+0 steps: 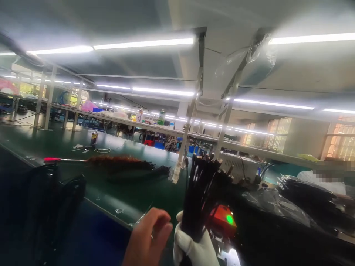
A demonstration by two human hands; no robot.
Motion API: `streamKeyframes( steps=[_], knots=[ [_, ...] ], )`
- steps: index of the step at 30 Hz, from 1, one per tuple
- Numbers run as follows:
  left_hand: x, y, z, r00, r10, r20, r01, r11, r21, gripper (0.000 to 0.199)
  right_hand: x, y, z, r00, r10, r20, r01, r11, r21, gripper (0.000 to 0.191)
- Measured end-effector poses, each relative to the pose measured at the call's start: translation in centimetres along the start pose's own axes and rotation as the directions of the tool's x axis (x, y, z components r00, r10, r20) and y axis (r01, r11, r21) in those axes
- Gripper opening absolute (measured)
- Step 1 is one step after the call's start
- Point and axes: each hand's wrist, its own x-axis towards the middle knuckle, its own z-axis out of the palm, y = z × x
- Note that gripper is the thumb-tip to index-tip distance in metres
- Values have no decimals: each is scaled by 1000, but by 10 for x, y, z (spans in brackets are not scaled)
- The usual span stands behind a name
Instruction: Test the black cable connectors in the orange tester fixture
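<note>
A: And here's the right hand point(195, 245), white-gloved, wrapped around the lower part of a bundle of black cables point(196, 195) that stands nearly upright, its tops fanned out!

B: Just beside it, the left hand point(148, 236), bare, fingers loosely curled with a gap at the thumb; I see nothing in it (the palm is turned from us, mind).

A: So how would you play this hold?

B: Snug but not crushing, I'd say; a bundle that thick could shed strands from its middle. And that free hand looks well placed to steady those fanned tops.

A: Watch the red device point(220, 221) just right of the bundle, green light glowing! A stray strand could snag there, so I'd carry the bundle clear of it.

B: Further out, a brown-bristled duster point(113, 161) lies on the green worktable point(124, 192), a small can point(94, 138) beyond it.

A: And over on the right, clear plastic wrapping point(277, 205) beside a dark heap point(307, 194), its contents hard to make out!
</note>
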Motion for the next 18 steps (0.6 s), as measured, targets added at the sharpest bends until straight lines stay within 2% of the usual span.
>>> streamKeyframes(
  steps=[1, 2, 4, 6, 10, 14, 16, 18],
  knots=[
    [12, 10, -2, 997, 53, 55, -56, 996, 68, 20, -4, -2, 1, 1000, 6, -7, -6, 999, -41, 42],
    [23, 21, -3, 995, 74, 64, -82, 988, 130, 20, -7, -3, 1, 1000, 14, -19, -16, 997, -80, 41],
    [39, 39, 0, 995, 49, 92, -70, 969, 236, 19, -13, -4, 0, 998, 39, -49, -45, 990, -133, 39],
    [46, 49, 6, 991, -1, 133, -31, 972, 235, 18, -18, -3, -5, 998, 32, -49, -39, 990, -138, 41],
    [38, 51, 15, 963, -91, 252, 108, 993, -53, 15, -28, 1, -19, 1000, 20, 9, -20, 1000, 16, 52],
    [26, 56, 8, 937, -33, 349, 163, 923, -349, 16, -32, -6, -21, 999, 54, -7, -51, 972, 230, 48],
    [24, 67, 0, 948, 35, 315, 137, 852, -505, 16, -30, -14, -17, 1000, 3, -6, -1, 953, 303, 39],
    [25, 80, -8, 970, 98, 224, 63, 784, -618, 17, -28, -24, -14, 999, -44, -28, 51, 941, 335, 30]
  ],
)
